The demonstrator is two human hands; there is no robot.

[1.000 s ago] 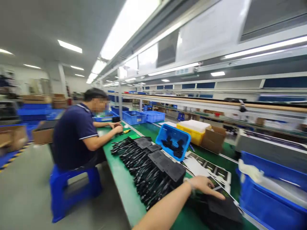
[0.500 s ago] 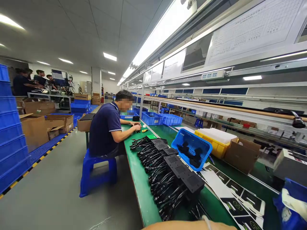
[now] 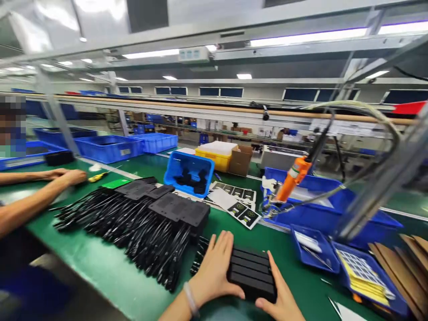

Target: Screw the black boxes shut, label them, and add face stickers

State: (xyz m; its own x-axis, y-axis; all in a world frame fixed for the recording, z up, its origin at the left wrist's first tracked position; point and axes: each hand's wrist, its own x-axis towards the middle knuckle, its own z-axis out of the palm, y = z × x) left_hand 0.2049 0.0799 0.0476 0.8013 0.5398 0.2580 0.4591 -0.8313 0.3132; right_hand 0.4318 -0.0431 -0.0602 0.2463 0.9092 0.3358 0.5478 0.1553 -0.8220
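Observation:
My left hand [image 3: 216,267], with a pale band at its wrist, presses against the left side of a stack of black flat cases [image 3: 252,272]. My right hand [image 3: 279,292] lies along the stack's right side, so the cases are held between both hands. Left of them, a long row of black cases [image 3: 180,209] with bundled black cables [image 3: 143,240] lies on the green table [image 3: 113,272]. A few more black cables [image 3: 199,254] show beside my left hand.
A light-blue basket [image 3: 210,178] with black parts stands behind the row. Printed sheets [image 3: 244,213], an orange hanging tool [image 3: 292,178], blue trays [image 3: 314,263] and cardboard pieces [image 3: 401,276] are to the right. Another person's forearms [image 3: 36,196] rest at left.
The view has swung right and down from the seated person to the table before me. Both my hands now show around the stacked cases; earlier only a forearm showed at the bottom edge.

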